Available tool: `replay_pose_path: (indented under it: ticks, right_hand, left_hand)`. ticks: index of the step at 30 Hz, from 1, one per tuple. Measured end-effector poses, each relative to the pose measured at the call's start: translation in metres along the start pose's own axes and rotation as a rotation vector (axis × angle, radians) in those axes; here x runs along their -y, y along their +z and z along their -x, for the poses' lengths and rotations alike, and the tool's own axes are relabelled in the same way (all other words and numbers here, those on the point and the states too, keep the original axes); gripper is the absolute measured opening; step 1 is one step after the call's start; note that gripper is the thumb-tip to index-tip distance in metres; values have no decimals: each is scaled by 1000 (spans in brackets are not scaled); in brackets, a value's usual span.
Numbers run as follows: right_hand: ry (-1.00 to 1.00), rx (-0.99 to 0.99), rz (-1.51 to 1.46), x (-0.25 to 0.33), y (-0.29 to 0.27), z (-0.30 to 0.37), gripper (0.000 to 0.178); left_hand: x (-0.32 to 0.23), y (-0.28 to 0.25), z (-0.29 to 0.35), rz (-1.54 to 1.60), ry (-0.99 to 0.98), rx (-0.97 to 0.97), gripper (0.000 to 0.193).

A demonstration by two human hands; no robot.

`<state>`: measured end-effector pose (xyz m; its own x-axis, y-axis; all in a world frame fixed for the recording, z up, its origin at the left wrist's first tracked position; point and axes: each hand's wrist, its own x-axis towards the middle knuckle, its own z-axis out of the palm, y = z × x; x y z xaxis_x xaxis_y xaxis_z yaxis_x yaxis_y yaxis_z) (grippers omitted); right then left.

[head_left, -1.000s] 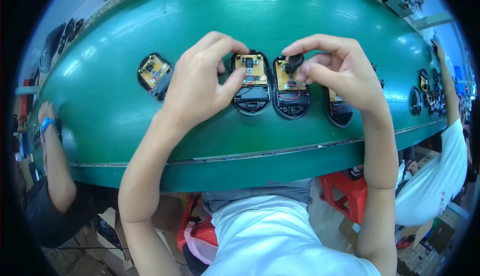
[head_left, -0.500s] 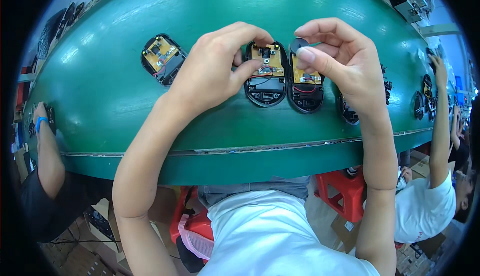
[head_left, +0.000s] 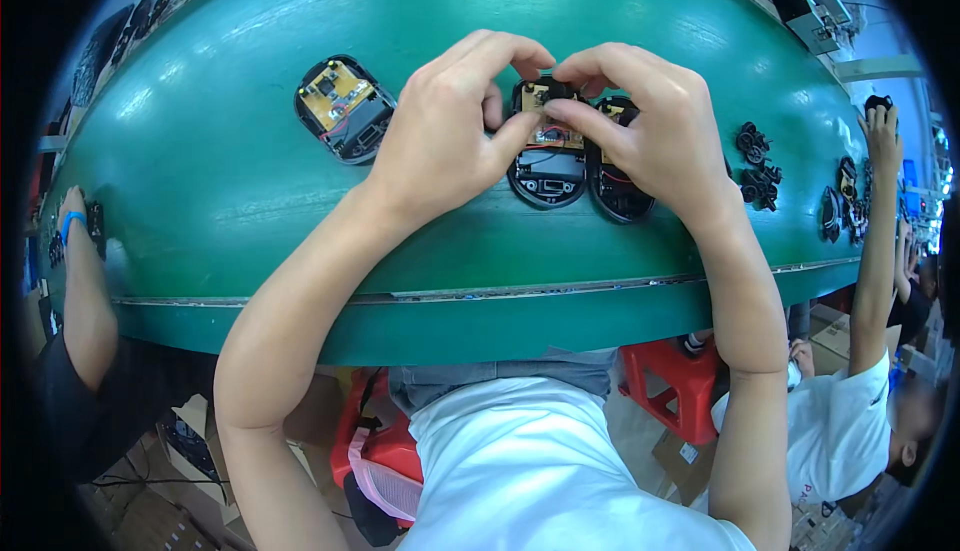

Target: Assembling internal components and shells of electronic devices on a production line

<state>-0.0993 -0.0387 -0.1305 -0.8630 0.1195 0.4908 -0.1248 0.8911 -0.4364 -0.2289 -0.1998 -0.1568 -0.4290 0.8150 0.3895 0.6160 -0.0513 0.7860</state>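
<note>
An opened black computer mouse base (head_left: pixel 547 191) with a yellow circuit board and thin red and black wires lies on the table in front of me. My left hand (head_left: pixel 455 116) grips its upper left side with thumb and fingers. My right hand (head_left: pixel 645 116) pinches a dark round scroll wheel (head_left: pixel 558 92) down at the top of the board, where my fingertips partly cover it. Directly right, a second opened mouse base (head_left: pixel 622 199) sits partly under my right hand. A third opened mouse base (head_left: pixel 345 111) lies tilted to the left of my left hand.
Several small black parts (head_left: pixel 760 166) lie in a cluster to the right on the green table (head_left: pixel 250 211). More black pieces (head_left: pixel 835 211) are farther right, near a co-worker's raised arm (head_left: pixel 875 221). At far left is another person's arm with a blue wristband (head_left: pixel 72 223).
My right hand has moved left and down with the scroll wheel, from above the second mouse base onto the first one's board. My left hand stays at that base's side.
</note>
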Motion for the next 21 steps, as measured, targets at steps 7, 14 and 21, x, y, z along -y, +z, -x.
replay_pose_path:
  ticks: [7, 14, 21]
  right_hand:
    - [28, 16, 29, -2, -2, 2, 20]
    - [62, 34, 19, -5, -4, 5, 24]
    - [134, 52, -45, 4, -10, 5, 25]
  left_hand:
    - [3, 11, -5, -15, 39, -17, 37]
    - [5, 19, -5, -52, 84, -43, 41]
    - [6, 21, -3, -59, 80, -48, 44]
